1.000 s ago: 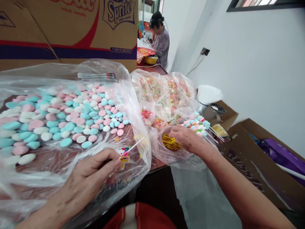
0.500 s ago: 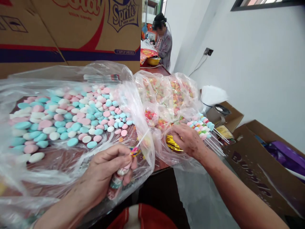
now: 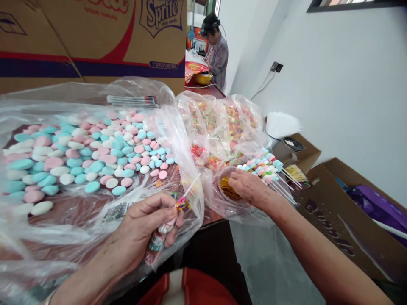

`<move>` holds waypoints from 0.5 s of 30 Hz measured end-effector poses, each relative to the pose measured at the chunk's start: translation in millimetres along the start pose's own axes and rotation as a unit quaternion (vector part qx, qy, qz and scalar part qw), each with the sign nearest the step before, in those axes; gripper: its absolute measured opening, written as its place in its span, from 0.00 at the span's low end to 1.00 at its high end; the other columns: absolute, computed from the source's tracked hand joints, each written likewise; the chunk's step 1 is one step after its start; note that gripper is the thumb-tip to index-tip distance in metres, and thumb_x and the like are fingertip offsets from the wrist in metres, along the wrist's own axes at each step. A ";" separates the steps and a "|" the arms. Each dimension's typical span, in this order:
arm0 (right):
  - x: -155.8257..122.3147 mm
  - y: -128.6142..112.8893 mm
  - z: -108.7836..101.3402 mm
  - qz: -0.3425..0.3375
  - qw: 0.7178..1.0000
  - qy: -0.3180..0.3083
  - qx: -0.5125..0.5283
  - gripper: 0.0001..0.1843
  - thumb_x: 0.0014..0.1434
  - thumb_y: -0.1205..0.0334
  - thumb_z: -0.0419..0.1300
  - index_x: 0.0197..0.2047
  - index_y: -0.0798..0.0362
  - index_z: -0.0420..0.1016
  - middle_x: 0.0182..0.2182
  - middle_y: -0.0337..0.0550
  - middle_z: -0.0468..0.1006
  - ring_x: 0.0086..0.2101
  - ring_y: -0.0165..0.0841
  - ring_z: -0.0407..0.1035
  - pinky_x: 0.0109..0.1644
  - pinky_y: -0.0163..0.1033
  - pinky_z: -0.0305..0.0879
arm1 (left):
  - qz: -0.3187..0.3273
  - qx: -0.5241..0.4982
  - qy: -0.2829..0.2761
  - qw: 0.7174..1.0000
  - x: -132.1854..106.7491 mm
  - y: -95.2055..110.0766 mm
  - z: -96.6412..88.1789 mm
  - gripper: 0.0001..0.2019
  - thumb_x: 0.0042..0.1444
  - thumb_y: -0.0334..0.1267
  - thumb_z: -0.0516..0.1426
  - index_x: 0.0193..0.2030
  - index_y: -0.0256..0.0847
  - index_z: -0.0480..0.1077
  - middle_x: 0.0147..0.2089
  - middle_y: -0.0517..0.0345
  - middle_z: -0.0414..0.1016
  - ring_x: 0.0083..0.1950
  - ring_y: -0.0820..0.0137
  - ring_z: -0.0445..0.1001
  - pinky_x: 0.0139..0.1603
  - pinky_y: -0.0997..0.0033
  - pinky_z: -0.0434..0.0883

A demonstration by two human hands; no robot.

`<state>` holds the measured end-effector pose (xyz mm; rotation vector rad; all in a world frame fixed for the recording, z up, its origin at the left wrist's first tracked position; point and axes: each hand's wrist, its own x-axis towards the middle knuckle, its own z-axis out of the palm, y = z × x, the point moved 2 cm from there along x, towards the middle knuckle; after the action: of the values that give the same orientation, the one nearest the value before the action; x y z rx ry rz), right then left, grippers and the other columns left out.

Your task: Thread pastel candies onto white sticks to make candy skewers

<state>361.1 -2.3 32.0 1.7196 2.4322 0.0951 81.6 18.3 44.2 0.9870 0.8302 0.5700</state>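
Observation:
My left hand [image 3: 144,226] is closed round a wrapped candy skewer [image 3: 165,228], its white stick pointing up and right past my thumb. My right hand [image 3: 246,186] reaches into a clear bowl of gold twist ties [image 3: 229,190], fingers bent down among them; whether they hold a tie is hidden. A spread of pink, blue and white candy discs [image 3: 89,152] lies on clear plastic to the left. Finished skewers [image 3: 265,166] lie just beyond my right hand.
Bags of small colourful candies [image 3: 222,123] sit behind the bowl. Cardboard boxes [image 3: 95,38] stand at the back; open boxes [image 3: 343,203] are on the floor at right. Another person [image 3: 216,51] works at the far end of the table.
My left hand has drawn the skewer closer and wrapped round its candy end. My right hand stays at the gold ties, shifting slightly.

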 end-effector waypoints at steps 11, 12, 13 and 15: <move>0.6 6.1 -2.1 0.064 0.998 -0.014 0.009 0.09 0.64 0.71 0.54 0.42 0.55 0.75 0.39 0.49 0.77 0.42 0.39 0.69 0.42 0.38 0.62 | -0.017 0.007 0.007 1.000 -3.2 -0.2 -0.7 0.10 0.56 0.42 0.60 0.28 0.39 0.71 0.17 0.60 0.70 0.12 0.77 0.61 0.07 0.85 0.54; 2.4 4.1 -0.3 0.060 0.998 -0.019 0.006 0.09 0.63 0.72 0.55 0.41 0.55 0.75 0.38 0.49 0.78 0.42 0.39 0.70 0.42 0.38 0.62 | -0.015 0.005 0.005 1.000 -2.8 -0.7 -0.7 0.10 0.56 0.42 0.60 0.28 0.39 0.70 0.17 0.61 0.70 0.11 0.77 0.61 0.07 0.85 0.54; 4.0 2.4 0.4 0.057 0.998 -0.025 0.004 0.09 0.63 0.72 0.55 0.41 0.54 0.76 0.38 0.48 0.78 0.42 0.39 0.70 0.42 0.38 0.62 | -0.010 0.002 0.003 1.000 -2.5 -0.7 -0.6 0.09 0.55 0.41 0.60 0.27 0.39 0.70 0.17 0.61 0.71 0.11 0.78 0.61 0.07 0.85 0.55; 5.8 0.5 -2.2 0.058 0.998 -0.034 -0.002 0.10 0.64 0.72 0.54 0.42 0.54 0.76 0.38 0.48 0.78 0.42 0.39 0.70 0.41 0.37 0.62 | -0.003 -0.001 0.005 1.000 -2.5 0.2 -0.9 0.09 0.54 0.39 0.61 0.27 0.39 0.70 0.18 0.61 0.72 0.11 0.77 0.63 0.08 0.85 0.55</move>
<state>359.3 3.4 33.6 1.8313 2.2816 0.0555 79.5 16.9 45.0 0.9803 0.8411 0.5710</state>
